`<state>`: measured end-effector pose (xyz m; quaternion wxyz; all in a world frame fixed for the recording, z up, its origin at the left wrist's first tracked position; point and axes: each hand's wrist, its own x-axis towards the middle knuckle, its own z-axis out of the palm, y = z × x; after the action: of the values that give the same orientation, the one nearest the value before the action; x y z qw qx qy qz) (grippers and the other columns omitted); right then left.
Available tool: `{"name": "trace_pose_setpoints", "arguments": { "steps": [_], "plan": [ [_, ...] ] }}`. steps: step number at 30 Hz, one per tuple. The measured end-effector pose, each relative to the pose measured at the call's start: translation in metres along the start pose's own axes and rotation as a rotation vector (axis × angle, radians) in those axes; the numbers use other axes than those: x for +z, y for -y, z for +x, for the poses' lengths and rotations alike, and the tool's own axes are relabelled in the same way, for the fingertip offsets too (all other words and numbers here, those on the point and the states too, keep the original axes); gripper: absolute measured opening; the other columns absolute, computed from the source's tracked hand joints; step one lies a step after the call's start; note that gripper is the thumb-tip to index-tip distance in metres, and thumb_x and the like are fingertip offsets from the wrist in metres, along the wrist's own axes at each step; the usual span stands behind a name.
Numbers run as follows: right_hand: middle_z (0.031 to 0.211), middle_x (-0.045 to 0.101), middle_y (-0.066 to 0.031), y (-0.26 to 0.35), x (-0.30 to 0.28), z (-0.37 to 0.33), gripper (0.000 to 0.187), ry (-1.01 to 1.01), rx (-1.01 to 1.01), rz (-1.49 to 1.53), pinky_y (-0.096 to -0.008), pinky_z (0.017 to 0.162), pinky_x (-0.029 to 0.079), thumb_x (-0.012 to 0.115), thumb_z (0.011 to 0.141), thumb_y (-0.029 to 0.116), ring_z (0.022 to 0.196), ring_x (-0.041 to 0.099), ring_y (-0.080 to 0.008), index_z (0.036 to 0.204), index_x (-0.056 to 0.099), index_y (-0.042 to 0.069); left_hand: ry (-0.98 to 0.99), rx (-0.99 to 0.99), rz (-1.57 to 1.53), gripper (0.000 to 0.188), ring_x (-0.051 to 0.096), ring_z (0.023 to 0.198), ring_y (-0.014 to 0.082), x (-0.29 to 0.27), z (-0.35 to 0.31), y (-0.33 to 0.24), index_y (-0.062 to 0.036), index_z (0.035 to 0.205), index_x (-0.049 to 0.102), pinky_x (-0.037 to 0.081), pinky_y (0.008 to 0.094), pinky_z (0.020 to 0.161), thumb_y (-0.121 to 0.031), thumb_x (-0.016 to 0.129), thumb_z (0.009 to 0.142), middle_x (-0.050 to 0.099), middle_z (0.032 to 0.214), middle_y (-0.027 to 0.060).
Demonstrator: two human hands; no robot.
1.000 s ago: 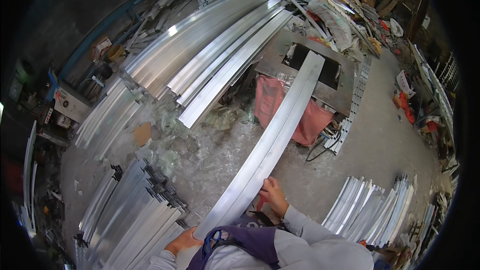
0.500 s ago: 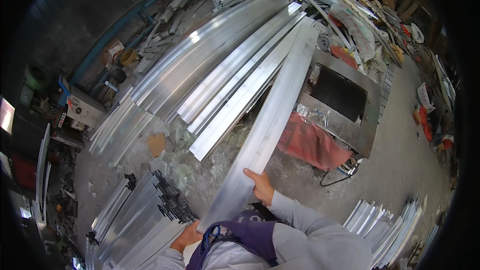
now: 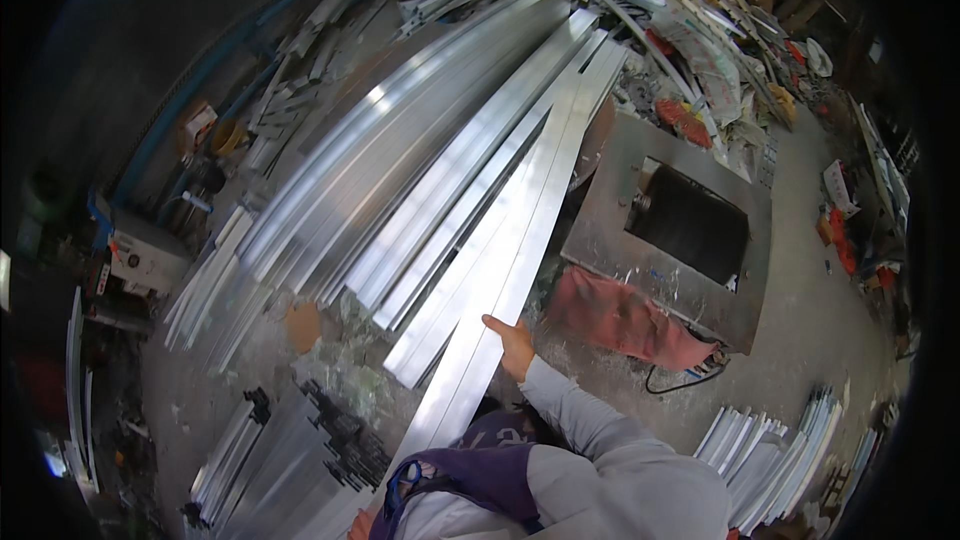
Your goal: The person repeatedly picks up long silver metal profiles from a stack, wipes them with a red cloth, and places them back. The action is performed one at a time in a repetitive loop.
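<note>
A long, flat silver aluminium profile [image 3: 480, 340] slants from my body toward the far stack. My right hand [image 3: 514, 347] grips its right edge, thumb on top and the other fingers hidden beneath. Low in the picture, only part of my left hand [image 3: 361, 524] shows, against the left edge of the near end; its fingers are mostly hidden. Close along the left side of the held piece lies another flat profile [image 3: 425, 342], and the two meet or overlap toward the far end. Further left, more long profiles [image 3: 400, 155] lie side by side.
To the right stands a grey metal frame [image 3: 600, 230] with a dark rectangular opening, a red sheet [image 3: 630, 318] beside it. Profile bundles lie near left [image 3: 290, 460] and near right [image 3: 790, 460]. Scrap and sacks [image 3: 710, 70] are heaped far right; a machine box [image 3: 145, 255] stands left.
The held profile has swung left and now lies close against the neighbouring profiles. My left hand has dropped toward the lower edge and shows less. The whole view has shifted slightly.
</note>
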<state>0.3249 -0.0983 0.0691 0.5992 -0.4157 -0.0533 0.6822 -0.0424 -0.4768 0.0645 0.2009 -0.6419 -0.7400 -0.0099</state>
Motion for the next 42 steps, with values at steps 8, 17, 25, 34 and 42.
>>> {"name": "trace_pose_setpoints", "arguments": {
  "steps": [8,17,25,34,42],
  "plan": [
    [0.116,0.065,-0.0129,0.020,0.014,0.136,0.049,-0.176,-0.130,-0.077,-0.0401,0.086,0.054,0.075,0.080,0.008,0.104,0.064,-0.0272,0.124,0.055,0.000,0.167,0.161,0.031,0.044,0.062,0.081,0.0294,0.115,0.092,0.038,-0.0181,0.131,0.054,0.049,0.0414,0.075,-0.018,0.065,0.089,0.063,0.101,0.0102],
    [0.110,0.067,-0.0154,0.133,-0.014,0.310,0.047,-0.190,-0.236,-0.101,-0.0423,0.084,0.056,0.078,0.079,0.009,0.096,0.066,-0.0293,0.120,0.058,-0.003,0.228,0.133,-0.274,0.062,0.054,0.103,0.0326,0.101,0.282,-0.114,-0.0206,0.146,0.038,0.041,0.0470,0.090,-0.014,0.062,0.090,0.055,0.118,0.0160],
    [0.109,0.067,-0.0142,0.218,-0.081,0.437,0.047,-0.293,-0.263,-0.240,-0.0389,0.086,0.056,0.079,0.080,0.011,0.096,0.067,-0.0270,0.119,0.057,-0.004,0.558,0.172,-0.449,0.107,0.041,0.119,0.0421,0.078,0.397,-0.230,-0.0128,0.148,0.034,0.028,0.0543,0.103,-0.034,0.079,0.053,0.041,0.131,0.0226],
    [0.126,0.051,-0.0244,0.230,-0.031,0.419,0.073,-0.764,-0.319,-1.227,-0.0417,0.092,0.047,0.077,0.075,0.030,0.112,0.055,-0.0346,0.130,0.049,-0.009,0.557,0.087,-0.470,0.099,0.043,0.120,0.0433,0.104,0.405,-0.262,-0.0135,0.147,0.035,0.029,0.0548,0.103,-0.020,0.075,0.056,0.042,0.131,0.0237],
    [0.121,0.047,-0.0171,0.168,-0.021,0.293,0.048,-0.339,-0.292,-1.048,-0.0351,0.087,0.046,0.068,0.085,0.017,0.100,0.052,-0.0222,0.126,0.053,-0.002,0.591,0.061,-0.573,0.097,0.038,0.129,0.0397,0.125,0.400,-0.270,-0.0122,0.148,0.032,0.027,0.0552,0.107,-0.029,0.080,0.065,0.040,0.139,0.0212]
  ]
}}
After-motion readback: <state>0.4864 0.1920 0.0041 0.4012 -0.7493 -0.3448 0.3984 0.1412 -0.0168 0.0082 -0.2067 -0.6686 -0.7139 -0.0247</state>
